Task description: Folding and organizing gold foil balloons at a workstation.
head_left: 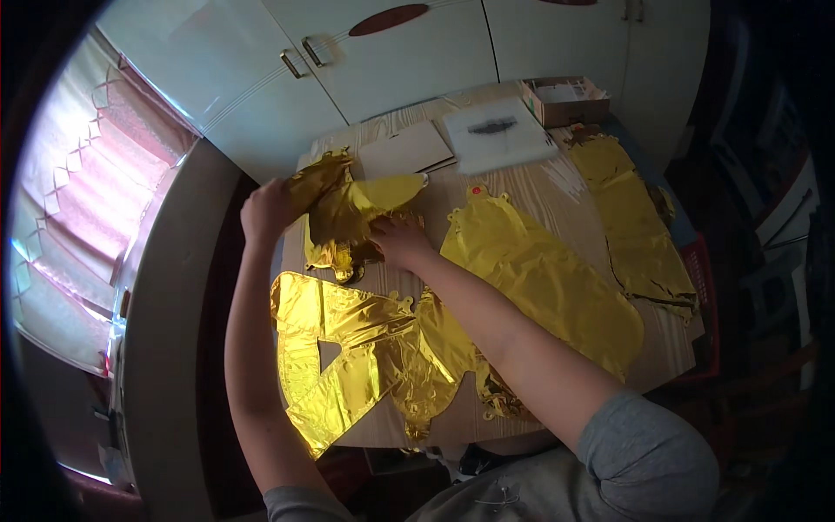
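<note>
My left hand (266,211) is closed on the left edge of a crumpled gold foil balloon (335,209), raising that side above the far left of the table. My right hand (402,243) lies palm down at the balloon's right edge, its fingers spread over the foil. Nearer to me, a flat number-shaped gold foil balloon (348,326) with a triangular hole catches the light. Beneath my right forearm, a larger rounded gold foil balloon (539,278) lies flat. Another long gold foil balloon (631,217) is spread along the table's right side.
At the back of the wood-grain table (670,365) are a flat light board (404,148), a clear plastic bag (500,135) with a dark mark, and an open cardboard box (565,103). Thin white sticks (564,181) lie nearby. Pale cabinets (409,61) stand behind; a pink-curtained window (100,200) is left.
</note>
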Available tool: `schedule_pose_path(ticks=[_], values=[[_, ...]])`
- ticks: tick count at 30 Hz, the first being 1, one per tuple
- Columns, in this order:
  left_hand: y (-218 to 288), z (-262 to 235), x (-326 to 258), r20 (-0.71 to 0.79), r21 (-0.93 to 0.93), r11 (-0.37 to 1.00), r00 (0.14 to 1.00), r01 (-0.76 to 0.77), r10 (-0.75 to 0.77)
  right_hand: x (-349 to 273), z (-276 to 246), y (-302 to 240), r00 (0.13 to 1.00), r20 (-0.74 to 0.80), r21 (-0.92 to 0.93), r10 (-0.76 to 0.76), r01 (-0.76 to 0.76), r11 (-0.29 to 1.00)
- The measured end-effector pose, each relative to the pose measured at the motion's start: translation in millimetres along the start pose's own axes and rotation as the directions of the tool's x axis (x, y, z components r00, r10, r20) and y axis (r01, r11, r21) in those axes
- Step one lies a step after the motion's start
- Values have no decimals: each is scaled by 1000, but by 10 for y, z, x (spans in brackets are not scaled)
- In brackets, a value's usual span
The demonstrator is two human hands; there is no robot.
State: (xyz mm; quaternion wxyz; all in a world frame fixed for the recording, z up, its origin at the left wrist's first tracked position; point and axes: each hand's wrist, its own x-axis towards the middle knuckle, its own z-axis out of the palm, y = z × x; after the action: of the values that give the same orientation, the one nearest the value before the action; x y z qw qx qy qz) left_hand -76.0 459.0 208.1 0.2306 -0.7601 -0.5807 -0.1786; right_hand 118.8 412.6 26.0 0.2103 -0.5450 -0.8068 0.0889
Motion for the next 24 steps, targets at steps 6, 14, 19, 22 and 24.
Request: schedule_pose_path(ticks=[6,14,19,22,24], values=[[345,429,-396,22,23,974,975,-224,223,36,110,39,973,-223,156,67,-32,987],[677,658,-969,211,-183,940,923,-287,323,54,49,39,987,-97,234,126,-100,967],[752,595,-1132,109,-127,947,945,-294,308,-27,-38,-61,983,-145,147,111,-89,985],[807,746,-1126,-4,-28,961,962,-275,275,-20,-66,-57,978,-166,164,126,-99,982],[839,831,-1093,-17,82,965,968,-247,250,-7,-50,-26,982,-160,107,96,-79,991]])
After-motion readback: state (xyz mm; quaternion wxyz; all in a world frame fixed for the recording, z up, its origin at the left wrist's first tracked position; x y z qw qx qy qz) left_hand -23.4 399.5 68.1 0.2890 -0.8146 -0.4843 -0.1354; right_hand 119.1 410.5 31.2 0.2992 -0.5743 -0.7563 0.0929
